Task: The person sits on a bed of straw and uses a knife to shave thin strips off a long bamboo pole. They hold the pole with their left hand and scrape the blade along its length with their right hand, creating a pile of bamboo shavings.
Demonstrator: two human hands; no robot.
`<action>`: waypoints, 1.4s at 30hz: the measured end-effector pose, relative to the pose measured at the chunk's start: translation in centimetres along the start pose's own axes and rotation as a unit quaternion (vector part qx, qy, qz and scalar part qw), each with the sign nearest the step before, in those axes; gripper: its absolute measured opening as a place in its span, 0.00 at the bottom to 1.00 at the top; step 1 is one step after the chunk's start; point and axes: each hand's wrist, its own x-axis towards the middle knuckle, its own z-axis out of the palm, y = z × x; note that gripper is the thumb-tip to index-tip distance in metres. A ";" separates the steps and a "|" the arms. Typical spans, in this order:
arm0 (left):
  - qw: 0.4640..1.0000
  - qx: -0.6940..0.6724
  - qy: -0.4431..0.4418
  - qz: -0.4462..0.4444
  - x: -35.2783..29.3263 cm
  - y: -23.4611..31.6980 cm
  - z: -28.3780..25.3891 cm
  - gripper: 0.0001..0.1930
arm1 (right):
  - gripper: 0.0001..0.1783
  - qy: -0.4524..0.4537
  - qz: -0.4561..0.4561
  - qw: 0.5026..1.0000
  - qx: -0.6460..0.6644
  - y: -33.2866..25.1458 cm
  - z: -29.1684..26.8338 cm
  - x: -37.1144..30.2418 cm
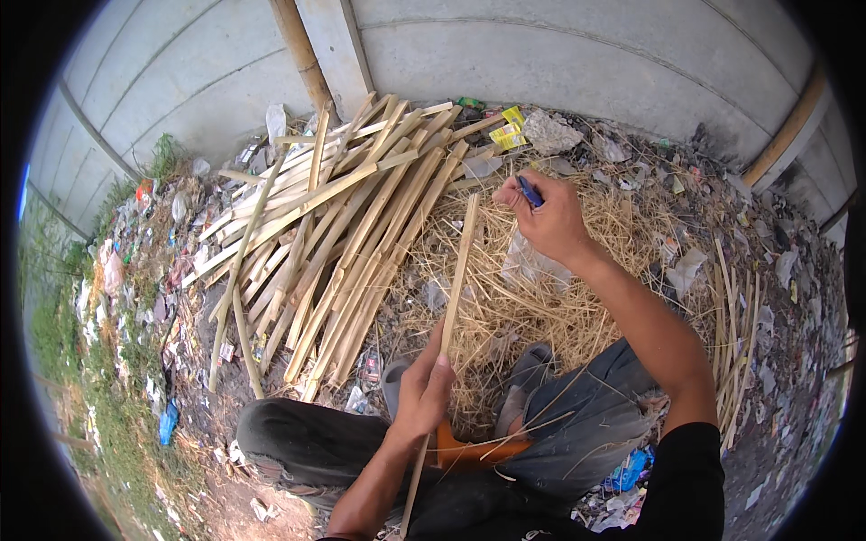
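My left hand [424,397] is closed around a pale split-bamboo strip [462,270], which runs from my lap up and away, slightly tilted to the right. Beyond the strip's far end and just right of it, my right hand [555,216] grips a small tool with a blue handle [529,191]; its working end cannot be made out. The tool appears apart from the strip. A large heap of similar bamboo strips [361,216] lies ahead to the left. Under my right arm spreads a bed of thin straw-coloured shavings [577,316].
A grey concrete wall [577,54] with bamboo poles [305,54] closes off the far side. Near it lie a concrete lump [551,132] and a yellow packet [510,128]. Thin strips [732,325] rest at right. Litter covers the ground; an orange object [469,448] shows between my legs.
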 end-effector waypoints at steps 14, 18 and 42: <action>1.000 -0.022 0.004 -0.022 0.4 0.9 -0.6 0.30 | 0.24 -0.344 0.280 0.866 0.229 -1.9 4.7 -4.9; 0.988 0.118 -0.019 0.100 0.6 0.2 -1.4 0.36 | 0.26 -0.271 0.268 0.894 0.234 -2.0 4.5 -3.3; 0.968 -0.051 -0.239 -0.065 -1.2 -0.1 0.2 0.37 | 0.21 0.089 0.405 0.854 0.315 8.3 -6.6 2.6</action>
